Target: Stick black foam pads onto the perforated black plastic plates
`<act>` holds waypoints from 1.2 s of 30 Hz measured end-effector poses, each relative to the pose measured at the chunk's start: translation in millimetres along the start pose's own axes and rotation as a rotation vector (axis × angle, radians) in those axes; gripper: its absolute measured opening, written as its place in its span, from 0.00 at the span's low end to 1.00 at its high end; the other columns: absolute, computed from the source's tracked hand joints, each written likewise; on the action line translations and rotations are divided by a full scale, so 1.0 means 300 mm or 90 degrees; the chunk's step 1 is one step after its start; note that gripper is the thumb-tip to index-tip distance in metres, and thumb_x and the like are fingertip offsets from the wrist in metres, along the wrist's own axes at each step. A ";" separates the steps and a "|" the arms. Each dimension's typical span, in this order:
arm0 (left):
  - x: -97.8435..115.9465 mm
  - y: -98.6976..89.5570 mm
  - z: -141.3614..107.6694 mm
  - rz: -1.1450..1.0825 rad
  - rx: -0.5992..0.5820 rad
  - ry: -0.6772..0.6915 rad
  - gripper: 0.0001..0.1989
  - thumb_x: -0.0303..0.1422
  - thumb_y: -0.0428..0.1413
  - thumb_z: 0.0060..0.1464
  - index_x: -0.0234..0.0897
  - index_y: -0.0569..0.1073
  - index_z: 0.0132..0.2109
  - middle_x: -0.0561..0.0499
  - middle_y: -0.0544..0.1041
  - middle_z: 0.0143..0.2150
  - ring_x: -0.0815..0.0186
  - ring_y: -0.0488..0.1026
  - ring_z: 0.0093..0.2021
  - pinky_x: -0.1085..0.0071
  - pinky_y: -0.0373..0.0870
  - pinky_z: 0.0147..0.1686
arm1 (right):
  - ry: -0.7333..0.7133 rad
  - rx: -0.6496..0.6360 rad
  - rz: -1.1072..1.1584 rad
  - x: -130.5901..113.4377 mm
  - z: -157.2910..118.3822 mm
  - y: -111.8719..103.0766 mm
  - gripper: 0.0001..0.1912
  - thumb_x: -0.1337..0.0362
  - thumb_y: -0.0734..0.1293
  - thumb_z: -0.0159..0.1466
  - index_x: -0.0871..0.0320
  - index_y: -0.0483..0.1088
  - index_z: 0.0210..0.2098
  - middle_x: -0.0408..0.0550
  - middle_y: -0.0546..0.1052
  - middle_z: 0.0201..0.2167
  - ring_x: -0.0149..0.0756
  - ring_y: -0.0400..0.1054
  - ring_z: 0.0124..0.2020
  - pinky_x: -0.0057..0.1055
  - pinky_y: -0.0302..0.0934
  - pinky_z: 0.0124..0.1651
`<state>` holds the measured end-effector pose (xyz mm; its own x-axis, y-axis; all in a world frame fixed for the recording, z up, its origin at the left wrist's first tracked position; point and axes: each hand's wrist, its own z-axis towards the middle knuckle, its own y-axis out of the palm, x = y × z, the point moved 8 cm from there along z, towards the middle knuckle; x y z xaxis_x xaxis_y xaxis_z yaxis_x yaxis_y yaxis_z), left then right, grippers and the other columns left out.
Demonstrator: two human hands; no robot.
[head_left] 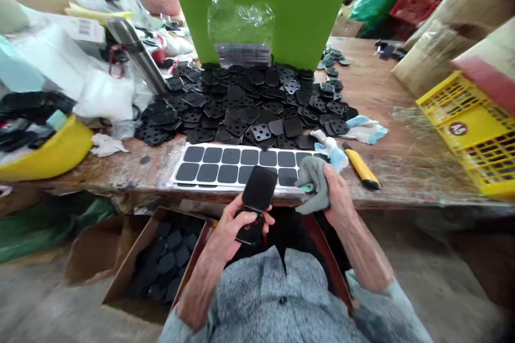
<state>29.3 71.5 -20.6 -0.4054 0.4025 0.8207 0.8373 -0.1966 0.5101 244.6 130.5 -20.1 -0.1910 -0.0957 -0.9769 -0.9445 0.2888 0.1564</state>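
Note:
My left hand [233, 225] grips two black square plates with rounded corners. The upper plate [259, 187] shows a smooth dark face; the lower plate [250, 228] lies partly under my fingers. In my right hand [340, 193] is a crumpled grey cloth [314, 185], held just right of the plates and apart from them. Behind both hands, a white sheet [231, 178] with two rows of dark rounded squares lies along the table's front edge. My left hand and the upper plate cover part of it. A heap of black plates [249, 102] spreads beyond the sheet.
A yellow utility knife [361, 167] and blue-white rags [332, 150] lie right of the sheet. A yellow crate [462, 128] stands far right, a yellow basin [48, 155] far left. Below the table is a cardboard box [116, 292] of dark pieces. A green panel [298, 5] rises behind the heap.

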 end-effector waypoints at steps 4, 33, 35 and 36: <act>-0.018 -0.018 -0.021 -0.040 0.039 -0.011 0.12 0.29 0.53 0.50 0.33 0.72 0.43 0.44 0.78 0.34 0.65 0.73 0.28 0.69 0.66 0.32 | -0.023 -0.013 -0.072 -0.019 -0.108 -0.022 0.17 0.52 0.62 0.61 0.54 0.71 0.44 0.44 0.75 0.36 0.33 0.69 0.34 0.28 0.66 0.32; -0.276 -0.078 -0.216 0.015 0.152 -0.062 0.07 0.28 0.51 0.48 0.35 0.71 0.36 0.51 0.74 0.28 0.68 0.69 0.26 0.72 0.63 0.28 | -0.559 -0.289 -0.504 0.149 -0.449 0.265 0.20 0.68 0.58 0.65 0.54 0.60 0.57 0.52 0.68 0.52 0.41 0.59 0.55 0.46 0.55 0.56; -0.274 -0.076 -0.218 0.013 0.158 -0.059 0.05 0.28 0.51 0.48 0.35 0.71 0.34 0.51 0.73 0.27 0.69 0.68 0.25 0.72 0.63 0.27 | -0.560 -0.277 -0.499 0.147 -0.452 0.267 0.20 0.68 0.57 0.65 0.55 0.61 0.56 0.53 0.68 0.52 0.42 0.58 0.56 0.47 0.54 0.57; -0.272 -0.081 -0.220 0.009 0.172 -0.052 0.04 0.28 0.52 0.48 0.36 0.71 0.33 0.52 0.73 0.26 0.69 0.68 0.24 0.73 0.62 0.27 | -0.567 -0.302 -0.502 0.150 -0.460 0.278 0.20 0.68 0.57 0.65 0.55 0.60 0.57 0.53 0.68 0.53 0.42 0.57 0.57 0.48 0.53 0.58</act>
<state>17.8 -15.5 -82.9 -0.3710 0.4741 0.7985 0.9147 0.0381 0.4024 120.3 18.7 -31.0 0.5321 0.6352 -0.5599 -0.7575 0.0616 -0.6500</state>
